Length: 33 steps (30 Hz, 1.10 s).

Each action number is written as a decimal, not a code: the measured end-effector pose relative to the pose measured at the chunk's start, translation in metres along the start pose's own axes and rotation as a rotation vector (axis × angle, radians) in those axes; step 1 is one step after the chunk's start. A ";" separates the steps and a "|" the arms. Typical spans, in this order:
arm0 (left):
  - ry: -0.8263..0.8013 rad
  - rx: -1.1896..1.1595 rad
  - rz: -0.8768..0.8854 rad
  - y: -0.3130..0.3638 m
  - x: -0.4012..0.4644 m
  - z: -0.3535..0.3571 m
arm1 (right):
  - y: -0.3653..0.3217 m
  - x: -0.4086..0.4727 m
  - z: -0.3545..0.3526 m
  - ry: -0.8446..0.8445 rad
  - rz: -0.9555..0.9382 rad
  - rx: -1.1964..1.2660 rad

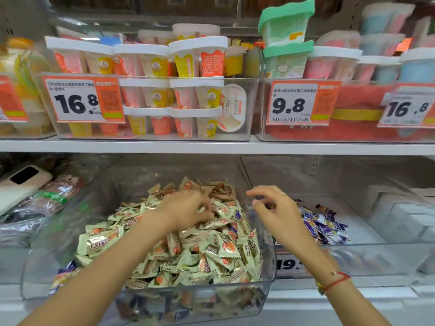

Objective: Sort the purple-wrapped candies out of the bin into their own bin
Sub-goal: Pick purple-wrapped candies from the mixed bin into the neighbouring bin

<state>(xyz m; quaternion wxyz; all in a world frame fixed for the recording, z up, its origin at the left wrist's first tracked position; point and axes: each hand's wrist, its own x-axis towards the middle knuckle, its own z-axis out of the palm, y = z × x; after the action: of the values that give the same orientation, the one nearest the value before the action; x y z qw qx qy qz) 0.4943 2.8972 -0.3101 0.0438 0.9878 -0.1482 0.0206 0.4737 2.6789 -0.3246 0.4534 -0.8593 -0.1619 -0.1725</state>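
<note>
Crinkly film wrap, purple candies (326,228) light, slippery | pile by left wall of right bin (367,234) | few remain at mixed bin (267,234) right edge | pinch twisted ends | my left hand (188,209) curled in heap, hold unclear | my right hand (274,205) half-open over divider, hold unclear

Shop: shelf (141,145) stocked with packaged cups (197,57), orange price tags (83,101), clear bins of wrapped candies (188,243).

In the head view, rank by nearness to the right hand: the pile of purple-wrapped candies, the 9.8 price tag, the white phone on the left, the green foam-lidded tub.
1. Pile of purple-wrapped candies: just right of the right hand.
2. 9.8 price tag: upper shelf, directly above.
3. Green foam-lidded tub: higher, top of stack.
4. White phone: far left, past the left hand.
</note>
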 end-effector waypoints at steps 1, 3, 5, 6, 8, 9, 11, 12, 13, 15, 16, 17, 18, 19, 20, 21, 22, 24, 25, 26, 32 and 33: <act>0.011 0.041 -0.039 -0.011 -0.006 -0.001 | 0.001 -0.002 -0.001 -0.012 -0.012 -0.001; 0.048 0.160 -0.125 -0.028 -0.021 -0.008 | 0.004 -0.006 -0.004 -0.051 -0.027 -0.021; 0.070 0.242 -0.198 -0.036 -0.035 -0.015 | 0.007 -0.011 -0.006 -0.072 -0.044 -0.035; 0.097 0.270 -0.200 -0.034 -0.039 -0.017 | 0.007 -0.012 -0.007 -0.066 -0.051 -0.037; 0.202 0.180 -0.125 -0.020 -0.040 -0.018 | 0.005 -0.015 -0.006 -0.034 -0.069 -0.032; 0.242 0.064 -0.081 -0.007 -0.038 -0.018 | 0.004 -0.016 -0.005 -0.013 -0.080 -0.026; 0.223 -0.152 -0.034 0.023 -0.025 -0.013 | 0.003 -0.017 -0.004 0.023 -0.095 -0.017; 0.173 -0.229 -0.027 0.036 -0.017 -0.008 | 0.003 -0.017 -0.003 0.034 -0.098 -0.018; 0.122 -0.294 -0.021 0.046 -0.009 -0.004 | 0.003 -0.017 -0.003 0.041 -0.098 -0.020; 0.035 -0.445 -0.018 0.059 0.003 0.003 | 0.004 -0.017 -0.002 0.046 -0.100 -0.020; 0.009 -0.521 -0.020 0.062 0.005 0.005 | 0.004 -0.017 -0.003 0.039 -0.099 -0.018; -0.010 -0.570 -0.022 0.062 0.007 0.005 | 0.004 -0.017 -0.004 0.020 -0.097 -0.015; -0.028 -0.592 -0.026 0.062 0.006 0.003 | 0.006 -0.018 -0.006 -0.018 -0.096 -0.012; -0.027 -0.613 -0.040 0.058 0.004 0.001 | 0.007 -0.019 -0.009 -0.079 -0.093 -0.012; 0.004 -0.634 -0.066 0.051 0.000 -0.004 | 0.009 -0.020 -0.012 -0.157 -0.084 -0.010; 0.070 -0.641 -0.106 0.043 -0.006 -0.009 | 0.011 -0.021 -0.015 -0.234 -0.068 -0.003; 0.166 -0.601 -0.164 0.030 -0.011 -0.015 | 0.013 -0.023 -0.019 -0.293 -0.050 0.011; 0.349 -0.358 -0.311 0.005 -0.021 -0.024 | 0.014 -0.026 -0.024 -0.337 -0.037 0.024; 0.410 -0.206 -0.366 -0.004 -0.025 -0.026 | 0.015 -0.027 -0.025 -0.336 -0.042 0.012; 0.454 -0.095 -0.375 -0.009 -0.026 -0.025 | 0.014 -0.028 -0.025 -0.328 -0.051 -0.011; 0.147 -0.050 0.005 0.049 0.001 -0.001 | 0.012 -0.032 -0.026 -0.247 -0.090 -0.053; 0.058 0.033 0.007 0.058 0.007 0.007 | 0.012 -0.032 -0.025 -0.236 -0.098 -0.058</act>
<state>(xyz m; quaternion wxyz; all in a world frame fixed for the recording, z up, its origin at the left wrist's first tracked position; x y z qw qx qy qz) 0.4845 2.8393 -0.3118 0.0316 0.9868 -0.1500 0.0517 0.4470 2.6475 -0.3337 0.3970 -0.8776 -0.2509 -0.0966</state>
